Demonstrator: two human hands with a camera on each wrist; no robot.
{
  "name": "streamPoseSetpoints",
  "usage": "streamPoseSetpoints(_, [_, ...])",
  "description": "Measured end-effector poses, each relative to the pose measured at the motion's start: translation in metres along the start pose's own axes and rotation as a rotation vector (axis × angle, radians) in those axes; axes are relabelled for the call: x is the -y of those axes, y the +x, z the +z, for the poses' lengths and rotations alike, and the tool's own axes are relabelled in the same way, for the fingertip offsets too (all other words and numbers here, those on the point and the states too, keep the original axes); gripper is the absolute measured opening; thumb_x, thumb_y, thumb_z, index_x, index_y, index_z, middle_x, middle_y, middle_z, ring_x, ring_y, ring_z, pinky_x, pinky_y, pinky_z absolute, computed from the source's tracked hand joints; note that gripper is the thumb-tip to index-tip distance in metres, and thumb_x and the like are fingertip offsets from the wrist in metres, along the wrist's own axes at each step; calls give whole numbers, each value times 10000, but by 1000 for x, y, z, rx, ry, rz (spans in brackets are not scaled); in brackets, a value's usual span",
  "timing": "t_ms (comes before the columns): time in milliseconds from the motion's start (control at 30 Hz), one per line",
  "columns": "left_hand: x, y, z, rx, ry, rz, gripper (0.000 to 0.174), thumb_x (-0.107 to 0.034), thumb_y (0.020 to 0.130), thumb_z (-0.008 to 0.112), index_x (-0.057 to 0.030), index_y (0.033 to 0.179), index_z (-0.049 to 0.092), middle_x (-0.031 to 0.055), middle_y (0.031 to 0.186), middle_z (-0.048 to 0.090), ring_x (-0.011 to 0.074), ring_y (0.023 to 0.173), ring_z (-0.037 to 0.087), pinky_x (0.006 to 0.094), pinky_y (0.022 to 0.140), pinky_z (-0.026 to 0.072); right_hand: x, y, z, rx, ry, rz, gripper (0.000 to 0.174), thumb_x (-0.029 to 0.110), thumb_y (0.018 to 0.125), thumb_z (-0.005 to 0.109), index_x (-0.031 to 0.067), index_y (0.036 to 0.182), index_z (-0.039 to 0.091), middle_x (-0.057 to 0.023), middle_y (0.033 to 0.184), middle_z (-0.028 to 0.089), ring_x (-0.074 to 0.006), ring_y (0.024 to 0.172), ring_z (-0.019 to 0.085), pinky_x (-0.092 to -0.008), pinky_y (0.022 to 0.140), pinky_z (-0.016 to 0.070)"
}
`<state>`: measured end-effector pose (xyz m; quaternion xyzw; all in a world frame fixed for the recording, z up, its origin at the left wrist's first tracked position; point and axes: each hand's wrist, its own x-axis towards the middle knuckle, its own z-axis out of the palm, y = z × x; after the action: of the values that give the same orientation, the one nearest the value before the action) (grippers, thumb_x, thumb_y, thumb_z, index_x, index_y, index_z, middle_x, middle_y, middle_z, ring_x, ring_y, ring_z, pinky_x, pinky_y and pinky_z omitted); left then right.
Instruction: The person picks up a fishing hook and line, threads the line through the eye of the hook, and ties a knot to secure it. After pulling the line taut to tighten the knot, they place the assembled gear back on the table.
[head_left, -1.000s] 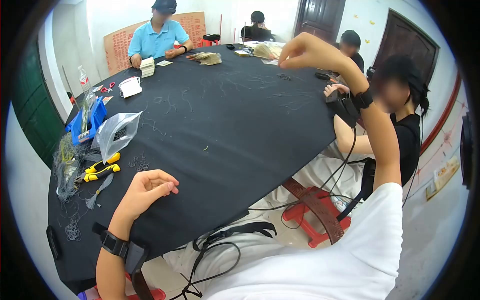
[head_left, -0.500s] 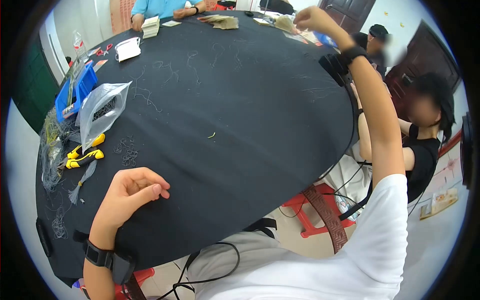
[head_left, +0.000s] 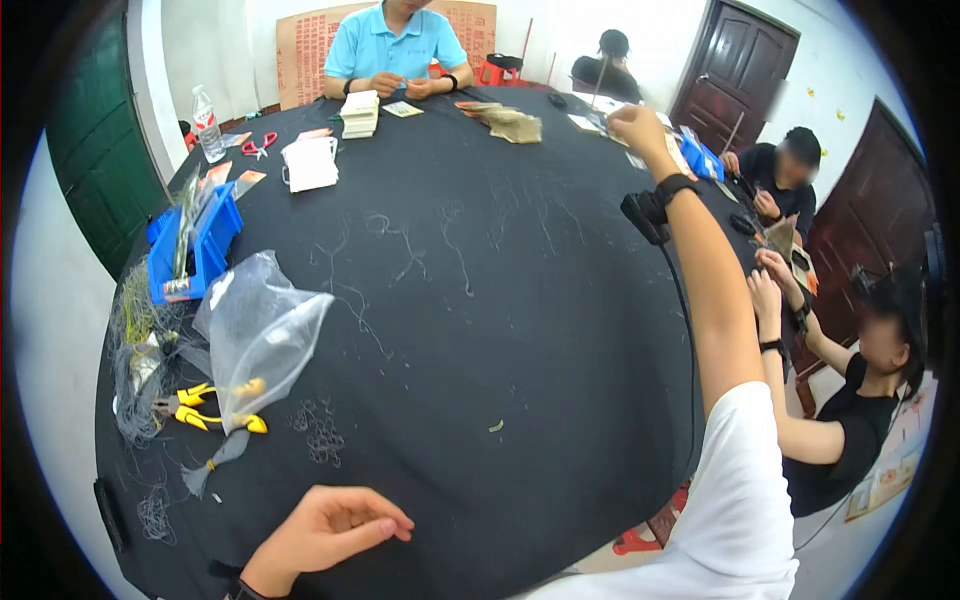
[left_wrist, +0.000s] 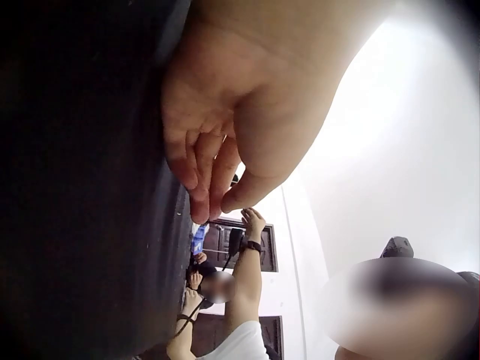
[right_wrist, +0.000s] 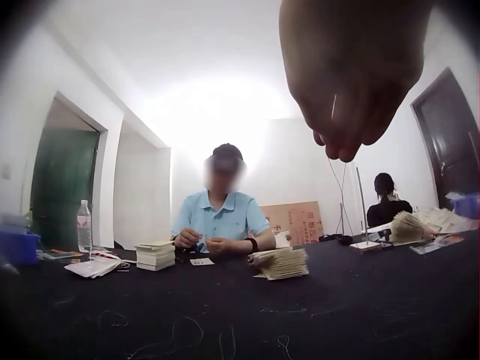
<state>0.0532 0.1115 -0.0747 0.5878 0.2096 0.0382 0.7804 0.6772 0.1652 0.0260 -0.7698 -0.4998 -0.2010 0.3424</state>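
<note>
My right hand (head_left: 638, 124): now farther out, fingertips pinching thread (right_wrist: 331, 171) trailing below them; I judge pulling continues. My left hand (head_left: 330, 527): unmoved, fingers curled, hold unclear.

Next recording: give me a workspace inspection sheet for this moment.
Surface: black round table, strewn with thread scraps.
Job's things: thin thread hanging from the right hand.
Clutter: clear bag, yellow-handled pliers, blue bin, paper stacks, bottle.
Hands: left hand rests on the table, fingertips pinched; right hand raised, pinching the thread.
Cables: black cable along the right arm.
Surroundings: seated people, dark doors.
</note>
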Motion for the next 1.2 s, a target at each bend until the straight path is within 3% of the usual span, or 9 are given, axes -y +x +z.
streamPoseSetpoints(233, [-2,1,-3,-14,-53,-67,131,-41,873,570,35,959,633,115,921,650,169,869,623,248,766,490,26,19,14,-74,201,-5,244,130,741,597,-27,913,669,-101,837,670,-150,777,614,-256,716,465])
streamPoseSetpoints(300, [-3,2,-2,36,-73,-12,130,-80,895,558,18,951,623,75,893,634,139,853,598,249,776,471,28,32,22,-112,293,-129,260,196,767,584,-12,894,672,-135,846,664,-203,762,620,-316,680,472])
streamPoseSetpoints(400, [1,2,-4,-9,-93,-75,131,-46,873,571,32,956,636,113,918,649,170,859,623,253,760,490,67,33,21,-11,429,-114,217,133,764,595,-26,893,666,-88,796,653,-153,703,617,-289,630,491])
streamPoseSetpoints(500, [0,3,-5,-28,-83,-128,136,-37,864,577,36,957,645,135,927,657,191,871,635,266,764,499,110,27,33,109,419,-45,267,117,809,573,12,1046,636,-103,953,672,-152,820,632,-264,764,473])
streamPoseSetpoints(767, [-4,3,-2,30,-85,-6,130,-80,892,564,27,940,619,68,891,633,133,840,592,245,762,469,159,25,134,65,992,149,208,79,707,638,-12,893,662,-108,828,669,-146,729,650,-258,648,509])
streamPoseSetpoints(933, [-1,2,-4,71,-35,66,181,-144,917,534,-5,1003,611,35,857,624,100,784,583,237,743,469,123,8,140,173,199,223,246,175,715,623,80,934,680,-117,876,677,-206,843,651,-343,752,491])
streamPoseSetpoints(1000, [0,1,-7,40,-50,-36,165,-94,893,557,23,985,628,96,907,644,156,862,610,263,762,484,100,-2,127,255,-100,206,256,210,716,608,123,944,685,-112,899,677,-237,890,644,-378,791,476])
streamPoseSetpoints(1067, [0,2,-10,38,-43,-62,162,-70,886,562,35,986,632,115,938,652,172,903,618,271,783,487,84,-8,102,335,-322,124,245,238,722,586,159,931,684,-99,911,677,-265,908,636,-400,810,463])
streamPoseSetpoints(1200, [1,1,-8,78,32,-17,172,-79,902,541,32,1009,619,77,952,644,131,911,603,252,811,470,65,-42,16,555,-700,-358,200,201,708,574,145,871,677,-81,824,674,-260,830,638,-411,769,458])
